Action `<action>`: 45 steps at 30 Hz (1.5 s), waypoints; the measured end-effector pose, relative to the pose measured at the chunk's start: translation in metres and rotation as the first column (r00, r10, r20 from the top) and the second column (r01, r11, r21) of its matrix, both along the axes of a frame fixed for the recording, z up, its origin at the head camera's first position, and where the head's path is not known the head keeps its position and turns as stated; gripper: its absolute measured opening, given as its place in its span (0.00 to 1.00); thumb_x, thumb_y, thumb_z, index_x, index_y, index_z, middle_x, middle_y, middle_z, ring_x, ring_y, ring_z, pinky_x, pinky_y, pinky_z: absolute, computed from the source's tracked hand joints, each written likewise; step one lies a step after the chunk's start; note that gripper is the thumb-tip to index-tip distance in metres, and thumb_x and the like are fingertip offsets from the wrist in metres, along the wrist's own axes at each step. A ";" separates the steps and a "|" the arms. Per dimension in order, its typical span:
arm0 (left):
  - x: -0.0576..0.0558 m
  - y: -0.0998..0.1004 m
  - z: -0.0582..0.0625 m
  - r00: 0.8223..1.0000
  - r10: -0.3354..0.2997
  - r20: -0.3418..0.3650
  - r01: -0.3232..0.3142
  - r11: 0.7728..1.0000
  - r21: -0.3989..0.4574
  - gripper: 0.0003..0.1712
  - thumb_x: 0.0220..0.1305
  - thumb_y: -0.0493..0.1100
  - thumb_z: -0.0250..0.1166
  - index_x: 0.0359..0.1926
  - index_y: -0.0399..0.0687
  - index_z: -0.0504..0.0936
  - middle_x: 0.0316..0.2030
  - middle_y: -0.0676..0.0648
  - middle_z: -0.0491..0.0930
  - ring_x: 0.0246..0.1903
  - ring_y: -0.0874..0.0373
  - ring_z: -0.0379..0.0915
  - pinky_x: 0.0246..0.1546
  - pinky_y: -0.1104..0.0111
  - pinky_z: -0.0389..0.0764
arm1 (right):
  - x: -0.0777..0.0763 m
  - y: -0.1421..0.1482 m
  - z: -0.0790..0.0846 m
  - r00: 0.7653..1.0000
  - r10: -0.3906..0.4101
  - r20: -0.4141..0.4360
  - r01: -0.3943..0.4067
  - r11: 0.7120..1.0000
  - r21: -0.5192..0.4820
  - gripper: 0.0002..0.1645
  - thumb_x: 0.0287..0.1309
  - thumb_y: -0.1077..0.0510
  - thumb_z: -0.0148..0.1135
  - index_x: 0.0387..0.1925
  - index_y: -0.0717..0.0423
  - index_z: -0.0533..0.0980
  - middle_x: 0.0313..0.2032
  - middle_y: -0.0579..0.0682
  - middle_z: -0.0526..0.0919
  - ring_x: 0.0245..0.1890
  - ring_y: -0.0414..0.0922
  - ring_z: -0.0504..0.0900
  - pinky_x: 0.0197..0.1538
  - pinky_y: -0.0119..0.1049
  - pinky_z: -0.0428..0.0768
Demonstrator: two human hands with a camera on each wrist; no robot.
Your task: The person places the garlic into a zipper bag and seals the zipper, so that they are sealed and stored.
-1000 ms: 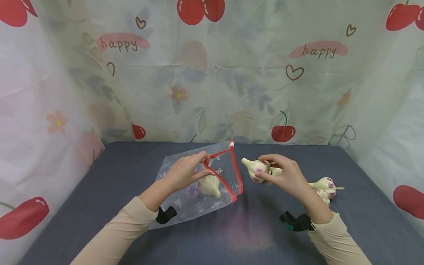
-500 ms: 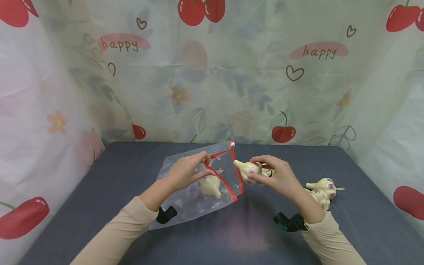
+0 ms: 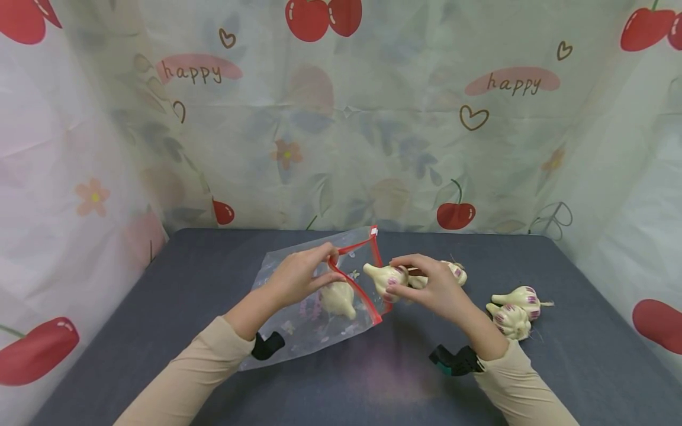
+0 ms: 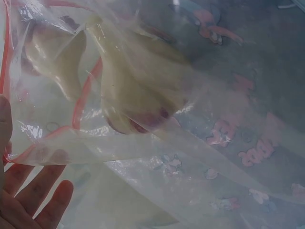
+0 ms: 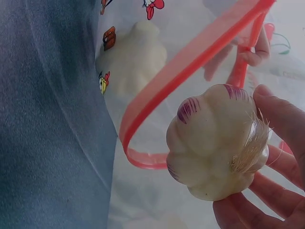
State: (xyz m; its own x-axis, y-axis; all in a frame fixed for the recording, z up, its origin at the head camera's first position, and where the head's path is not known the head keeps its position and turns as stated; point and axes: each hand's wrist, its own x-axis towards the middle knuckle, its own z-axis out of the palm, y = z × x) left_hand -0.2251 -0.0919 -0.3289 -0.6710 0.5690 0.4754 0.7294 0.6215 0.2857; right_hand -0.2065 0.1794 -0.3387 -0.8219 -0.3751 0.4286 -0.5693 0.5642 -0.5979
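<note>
My left hand (image 3: 298,275) pinches the red zip edge of a clear printed zip bag (image 3: 298,340), keeping its mouth spread toward the right. Inside the bag lies one garlic bulb (image 3: 337,299), also visible through the plastic in the left wrist view as a pale bulb (image 4: 138,81). My right hand (image 3: 434,287) grips another garlic bulb (image 3: 386,279), neck pointing left, at the bag's opening. In the right wrist view this held bulb (image 5: 214,143) shows purple streaks and dry roots, with the red rim (image 5: 162,95) close beside it.
Behind my right hand a further garlic bulb (image 3: 455,272) lies on the dark table (image 3: 341,390), partly hidden. Two more bulbs, one (image 3: 524,299) behind the other (image 3: 510,322), lie together to the right. A printed curtain (image 3: 346,148) stands behind the table.
My right hand has carried its garlic bulb leftward and slightly down to the bag's mouth, uncovering the bulbs behind it. My left hand and the bag have stayed nearly still.
</note>
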 end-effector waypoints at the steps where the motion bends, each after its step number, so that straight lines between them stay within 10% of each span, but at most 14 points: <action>1: 0.000 0.000 0.000 1.000 0.000 0.001 0.000 1.000 0.001 0.18 0.53 0.46 0.70 0.38 0.49 0.70 0.33 0.51 0.82 0.31 0.55 0.80 0.24 0.75 0.67 | 0.000 -0.001 0.000 1.000 0.003 0.004 -0.003 1.000 -0.002 0.24 0.44 0.60 0.73 0.46 0.59 0.78 0.45 0.54 0.83 0.44 0.48 0.81 0.49 0.46 0.79; 45: 0.000 0.003 0.007 0.998 -0.033 -0.057 0.034 0.999 0.009 0.16 0.55 0.47 0.68 0.38 0.49 0.69 0.33 0.53 0.80 0.36 0.58 0.81 0.26 0.75 0.70 | -0.002 -0.029 -0.012 0.985 0.161 0.053 -0.159 0.987 -0.034 0.19 0.50 0.65 0.68 0.46 0.60 0.77 0.44 0.56 0.82 0.42 0.50 0.83 0.45 0.39 0.81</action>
State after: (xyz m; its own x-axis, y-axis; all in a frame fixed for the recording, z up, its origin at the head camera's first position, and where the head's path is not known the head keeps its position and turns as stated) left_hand -0.2254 -0.0887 -0.3219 -0.6234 0.5859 0.5177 0.7651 0.5937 0.2494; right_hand -0.2090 0.1500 -0.3505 -0.7750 -0.4917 0.3969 -0.6164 0.4498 -0.6463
